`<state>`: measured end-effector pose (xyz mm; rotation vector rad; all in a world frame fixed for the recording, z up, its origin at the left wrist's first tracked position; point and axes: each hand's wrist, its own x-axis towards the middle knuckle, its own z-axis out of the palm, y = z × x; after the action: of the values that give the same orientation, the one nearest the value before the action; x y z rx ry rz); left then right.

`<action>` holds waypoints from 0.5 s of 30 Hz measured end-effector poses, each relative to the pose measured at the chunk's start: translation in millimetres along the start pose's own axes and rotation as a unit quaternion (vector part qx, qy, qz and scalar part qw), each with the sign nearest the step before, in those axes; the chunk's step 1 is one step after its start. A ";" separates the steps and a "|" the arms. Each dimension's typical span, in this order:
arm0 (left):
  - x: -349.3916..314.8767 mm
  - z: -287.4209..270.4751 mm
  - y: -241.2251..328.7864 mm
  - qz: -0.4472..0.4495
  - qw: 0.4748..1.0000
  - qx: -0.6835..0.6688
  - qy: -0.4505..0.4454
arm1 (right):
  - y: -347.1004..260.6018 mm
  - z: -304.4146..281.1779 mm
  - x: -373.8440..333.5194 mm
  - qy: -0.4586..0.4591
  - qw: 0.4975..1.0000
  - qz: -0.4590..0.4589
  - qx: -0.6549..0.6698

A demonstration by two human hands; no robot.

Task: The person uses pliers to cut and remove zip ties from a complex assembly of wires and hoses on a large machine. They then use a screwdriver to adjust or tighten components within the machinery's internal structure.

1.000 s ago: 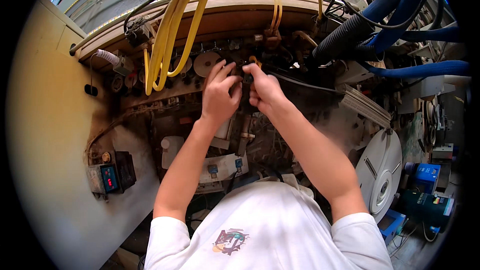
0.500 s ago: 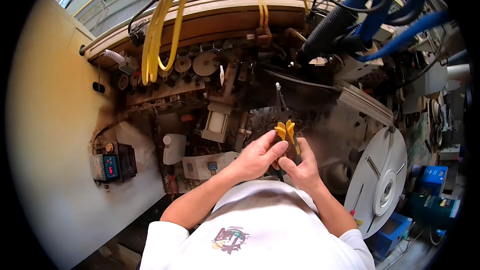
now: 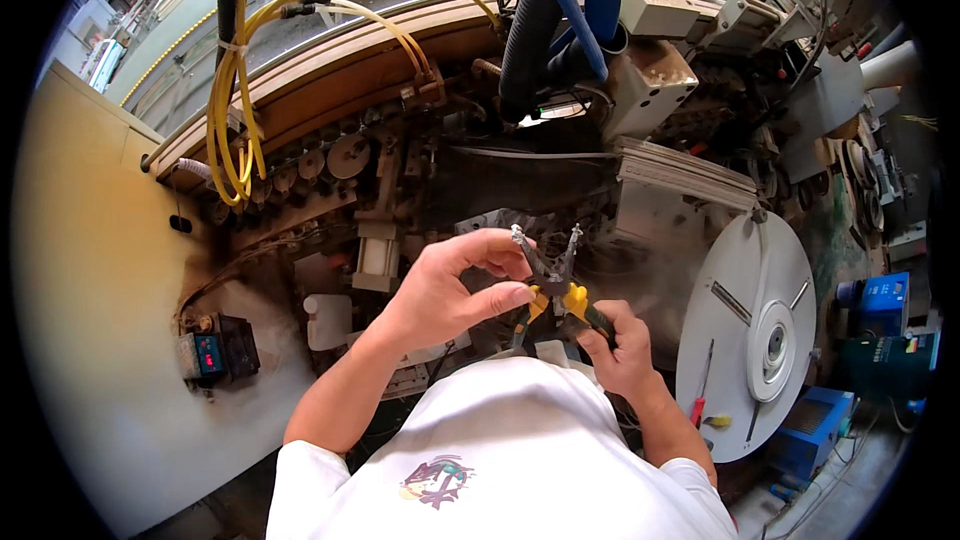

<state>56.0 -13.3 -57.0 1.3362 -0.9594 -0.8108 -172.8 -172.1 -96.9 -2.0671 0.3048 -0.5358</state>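
Metal long-nosed pliers with yellow and dark-green handles (image 3: 552, 286) stand spread in front of the person's white T-shirt (image 3: 500, 450), tips pointing away from the body and pale bits on both tips. Bare right hand (image 3: 622, 345) is closed around the right handle. Bare left hand (image 3: 450, 285) is half curled, thumb and fingers apart beside the left jaw; whether it grips there I cannot tell. Right of them, a red-handled screwdriver (image 3: 699, 408) lies on a large pale round disc (image 3: 722, 275).
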 end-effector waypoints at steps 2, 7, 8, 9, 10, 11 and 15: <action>3.0 0.3 16.4 0.009 1.000 0.000 0.010 | -0.8 -7.7 -0.9 -0.001 1.000 -0.031 -0.006; 11.0 13.4 52.9 0.015 0.996 0.084 0.035 | -1.3 -28.2 -3.7 -0.003 0.995 -0.092 -0.025; 9.8 13.6 54.2 0.031 0.994 0.105 0.031 | -2.2 -31.5 -3.1 -0.011 0.995 -0.100 -0.023; 8.9 13.7 55.1 0.046 0.991 0.125 0.027 | -2.7 -34.7 -2.8 -0.018 0.994 -0.108 -0.022; 8.3 13.8 55.9 0.061 0.987 0.145 0.021 | -2.3 -37.3 -2.6 -0.025 0.993 -0.116 -0.022; 8.0 16.5 62.5 0.053 0.987 0.149 0.024 | -1.4 -39.9 -4.1 -0.029 0.993 -0.115 -0.019; 11.4 16.9 60.7 0.071 0.992 0.101 -0.002 | 1.8 -50.7 -6.4 -0.035 0.992 -0.120 -0.021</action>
<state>42.1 -25.4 4.3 1.4221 -1.1496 -0.6196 -203.1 -208.1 -76.9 -2.1719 0.0257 -0.6027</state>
